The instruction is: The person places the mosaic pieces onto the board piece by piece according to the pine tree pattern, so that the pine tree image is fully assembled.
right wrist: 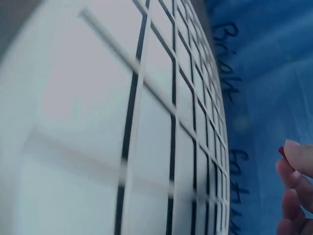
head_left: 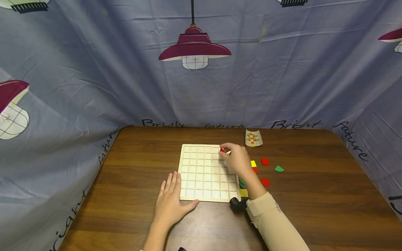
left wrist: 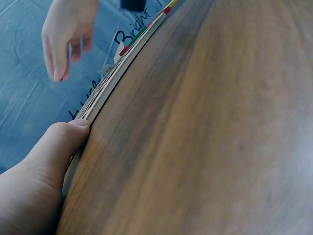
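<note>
A pale wooden grid board (head_left: 201,172) lies on the table, its cells bare where visible. The right hand (head_left: 237,158) is over the board's upper right part and pinches a small red piece (head_left: 222,150) between thumb and fingertips. In the right wrist view, that red piece (right wrist: 282,152) shows at the fingertips of the right hand (right wrist: 298,186). Along the board's left and lower left edge rests the left hand (head_left: 171,200), fingers straight, thumb spread. The left wrist view shows the left thumb touching the board's edge (left wrist: 105,90).
Right of the board lie red squares (head_left: 265,161), a green piece (head_left: 278,168), yellow squares (head_left: 243,192) and more green pieces (head_left: 242,183), partly hidden by the right arm. A curled pattern card (head_left: 253,138) stands behind them. A patterned curtain (head_left: 267,87) borders the table (head_left: 329,181).
</note>
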Action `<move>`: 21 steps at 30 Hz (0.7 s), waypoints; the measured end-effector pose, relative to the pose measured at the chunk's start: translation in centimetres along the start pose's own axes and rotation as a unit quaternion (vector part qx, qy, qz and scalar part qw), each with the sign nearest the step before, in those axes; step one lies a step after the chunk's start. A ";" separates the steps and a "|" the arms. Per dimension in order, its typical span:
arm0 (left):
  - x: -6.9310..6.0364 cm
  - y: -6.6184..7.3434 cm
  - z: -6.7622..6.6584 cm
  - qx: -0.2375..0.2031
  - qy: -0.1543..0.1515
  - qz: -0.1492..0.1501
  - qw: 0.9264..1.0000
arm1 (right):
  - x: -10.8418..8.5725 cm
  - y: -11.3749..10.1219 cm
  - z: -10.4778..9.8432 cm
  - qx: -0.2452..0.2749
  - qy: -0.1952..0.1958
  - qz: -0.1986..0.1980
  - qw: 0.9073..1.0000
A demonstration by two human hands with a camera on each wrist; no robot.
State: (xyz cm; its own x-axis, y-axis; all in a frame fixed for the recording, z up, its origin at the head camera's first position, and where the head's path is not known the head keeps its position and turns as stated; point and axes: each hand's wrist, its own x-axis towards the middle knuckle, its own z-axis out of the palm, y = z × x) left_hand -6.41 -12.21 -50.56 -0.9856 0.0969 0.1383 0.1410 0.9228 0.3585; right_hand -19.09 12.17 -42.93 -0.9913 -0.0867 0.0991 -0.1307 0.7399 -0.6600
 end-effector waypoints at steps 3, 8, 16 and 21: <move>0.1 0.0 0.0 0.002 -0.001 -0.001 1.000 | 1.1 -0.7 1.3 0.001 -0.017 0.015 1.000; 0.1 -0.1 0.1 0.007 0.000 -0.004 1.000 | 2.4 -1.3 3.3 0.000 -0.034 0.049 0.998; 0.1 -0.1 0.0 0.006 0.002 -0.005 1.000 | 3.9 -1.2 5.0 0.003 -0.016 0.062 0.998; 0.1 0.0 -0.1 0.004 0.005 -0.003 1.000 | 4.4 -1.2 5.5 -0.002 -0.015 0.076 0.997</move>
State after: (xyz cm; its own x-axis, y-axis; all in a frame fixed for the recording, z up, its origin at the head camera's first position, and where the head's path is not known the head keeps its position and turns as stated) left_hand -6.54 -12.25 -50.43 -0.9855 0.0883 0.1451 0.1349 0.9262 0.3521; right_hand -23.37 7.22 -45.83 -0.9997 0.0068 -0.0246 0.0214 0.7490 -0.6622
